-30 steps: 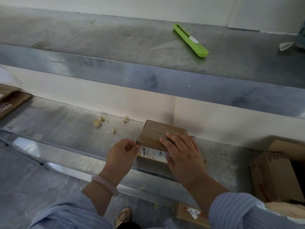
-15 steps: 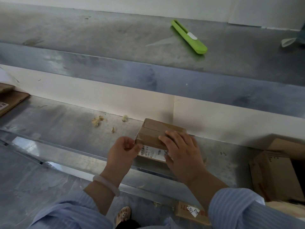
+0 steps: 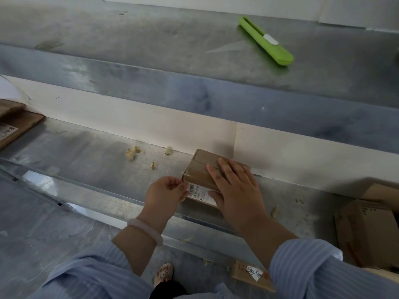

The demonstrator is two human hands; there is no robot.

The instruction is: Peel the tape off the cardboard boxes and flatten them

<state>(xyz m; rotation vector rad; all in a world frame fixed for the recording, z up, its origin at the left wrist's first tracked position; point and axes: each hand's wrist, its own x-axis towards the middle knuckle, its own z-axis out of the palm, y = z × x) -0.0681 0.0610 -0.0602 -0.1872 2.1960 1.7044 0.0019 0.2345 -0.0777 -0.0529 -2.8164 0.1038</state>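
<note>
**Peeling step: tape pinched at the corner**

The box [image 3: 201, 172] sits on the lower shelf [image 3: 97, 156] by the back wall. Its long axis runs roughly 10-to-4, label facing 6. Your left hand [image 3: 165, 192] pinches the tape [image 3: 187, 177] at its 8 o'clock corner. Your right hand [image 3: 235, 190] presses flat on top. The next move probably calls for a steady pull toward 9.

On lower ledge [image 3: 86, 152]: box [image 3: 198, 171]; on upper shelf [image 3: 129, 29] behind: cutter [image 3: 266, 42].

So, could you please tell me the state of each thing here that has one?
small box: closed, taped
left hand: pinches the small box's near-left corner
right hand: flat, pressing on the small box's top
green cutter: lying untouched on the upper shelf
cardboard at far left: flattened
</note>
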